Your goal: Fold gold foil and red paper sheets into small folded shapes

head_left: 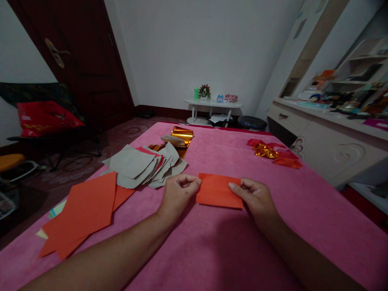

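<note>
An orange sheet of paper (217,192), a wide rectangle that looks folded, is held up just over the pink cloth (209,242). My left hand (182,189) pinches its upper left corner between thumb and fingers. On the other side, my right hand (256,196) grips the right edge, thumb lying on the front face and fingers behind, partly hidden. To the left of my left forearm lies a stack of larger orange paper (85,206). Grey and red cut sheets (133,161) are piled beyond it.
Shiny gold foil (182,135) lies behind the grey pile. At the right rest crumpled gold and red pieces (266,151). A cluttered white dresser (327,133) stands along the right, a small white table (212,103) by the far wall, and a chair with a red bag (48,119) at left.
</note>
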A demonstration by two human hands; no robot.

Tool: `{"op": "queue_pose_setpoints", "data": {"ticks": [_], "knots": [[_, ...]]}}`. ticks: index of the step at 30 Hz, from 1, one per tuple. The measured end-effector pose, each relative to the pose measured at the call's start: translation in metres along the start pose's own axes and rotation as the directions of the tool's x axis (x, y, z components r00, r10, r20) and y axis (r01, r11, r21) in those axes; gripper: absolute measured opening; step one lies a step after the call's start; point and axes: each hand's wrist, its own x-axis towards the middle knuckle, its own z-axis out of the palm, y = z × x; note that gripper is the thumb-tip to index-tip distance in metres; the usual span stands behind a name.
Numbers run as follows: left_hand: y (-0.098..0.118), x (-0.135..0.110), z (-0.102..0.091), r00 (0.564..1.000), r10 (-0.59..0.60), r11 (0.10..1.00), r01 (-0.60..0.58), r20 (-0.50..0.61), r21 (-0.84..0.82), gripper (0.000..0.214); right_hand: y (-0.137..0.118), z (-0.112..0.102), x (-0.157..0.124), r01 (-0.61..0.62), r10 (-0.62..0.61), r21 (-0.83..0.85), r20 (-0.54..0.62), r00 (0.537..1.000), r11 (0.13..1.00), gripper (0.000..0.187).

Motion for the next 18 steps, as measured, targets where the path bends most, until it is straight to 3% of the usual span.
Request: {"op": "queue_pose_setpoints", "data": {"ticks": [7,11,14,18], "knots": [[-0.014,0.004,-0.001,0.997,0.073,0.97,-0.08,0.038,0.229,0.011,0.011,0.002,0.008,0.104,-0.123,-0.237,-0.067,0.99,0.966,0.043],[-0.017,0.003,-0.002,0.977,0.184,0.913,-0.212,0.111,0.348,0.002,0.021,0.003,0.01,0.12,-0.158,-0.447,-0.051,0.986,0.886,0.039],[-0.013,0.001,-0.002,0.948,0.265,0.801,-0.318,0.175,0.507,0.011,0.023,0.005,0.01,0.1,-0.162,-0.606,-0.048,0.986,0.789,0.038],[-0.006,-0.004,-0.001,0.927,0.27,0.552,-0.371,0.261,0.747,0.019,0.016,0.008,0.007,0.057,-0.15,-0.764,-0.053,0.987,0.643,0.034]]}}
